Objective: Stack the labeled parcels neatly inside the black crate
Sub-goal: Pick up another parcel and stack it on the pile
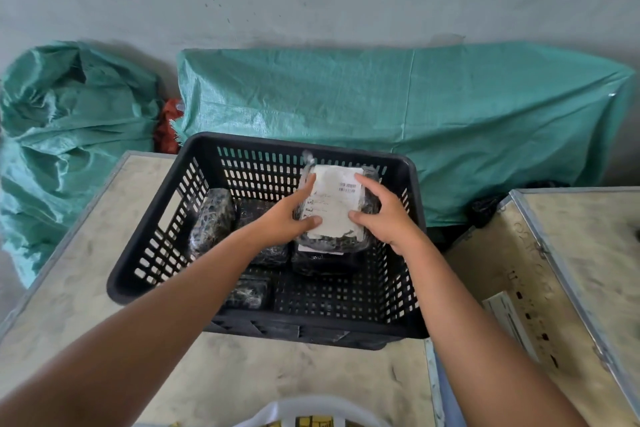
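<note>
A black slotted crate (349, 333) stands on a wooden box top. Inside it, at the back right, a black plastic-wrapped parcel with a white label (337, 204) lies on top of another wrapped parcel (322, 265). My left hand (289, 215) grips the labeled parcel's left edge and my right hand (386, 215) grips its right edge, thumbs resting on the label. More dark wrapped parcels lie in the crate: one standing at the left wall (211, 218), one under my left wrist (272, 255), and a small one near the front (249, 291).
Green woven sacks (433, 121) lie behind the crate against a grey wall, another green sack (69, 135) at the left. A second metal-edged wooden box (568, 253) stands to the right. A white basket rim (311, 409) shows at the bottom edge.
</note>
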Available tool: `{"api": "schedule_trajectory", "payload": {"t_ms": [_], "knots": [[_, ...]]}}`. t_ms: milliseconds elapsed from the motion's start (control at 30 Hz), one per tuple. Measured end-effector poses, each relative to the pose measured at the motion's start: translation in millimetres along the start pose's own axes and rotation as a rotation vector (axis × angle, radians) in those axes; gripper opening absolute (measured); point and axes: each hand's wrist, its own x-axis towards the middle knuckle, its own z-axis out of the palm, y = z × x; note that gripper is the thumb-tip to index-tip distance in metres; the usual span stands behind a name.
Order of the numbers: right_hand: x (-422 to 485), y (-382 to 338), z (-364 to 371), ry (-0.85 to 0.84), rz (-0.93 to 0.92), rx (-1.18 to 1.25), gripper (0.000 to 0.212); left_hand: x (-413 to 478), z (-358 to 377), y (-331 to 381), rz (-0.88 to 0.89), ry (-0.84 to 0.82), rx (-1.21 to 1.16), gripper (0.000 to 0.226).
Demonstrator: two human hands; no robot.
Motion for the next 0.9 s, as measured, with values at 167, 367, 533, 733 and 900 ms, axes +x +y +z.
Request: {"api": "schedule_trajectory", "payload": {"t_ms": [167, 367, 533, 733, 900], "knots": [[11, 16, 17, 0.01, 0.075, -0.033, 0.089, 6, 14, -18, -0.116, 0.12, 0.032, 0.083], [13, 39, 17, 0.018, 0.131, -0.12, 0.101, 19, 35, -27, -0.16, 0.003, 0.156, 0.086], [10, 60, 31, -0.034, 0.177, -0.049, 0.105, 17, 39, -43, -0.192, -0.065, 0.073, 0.084], [25, 62, 31, -0.037, 0.19, -0.028, 0.101, 31, 26, -49, -0.186, -0.051, 0.001, 0.087], [34, 61, 45, -0.005, 0.184, -0.076, 0.099, 32, 18, -54, -0.233, -0.01, 0.01, 0.088]]}}
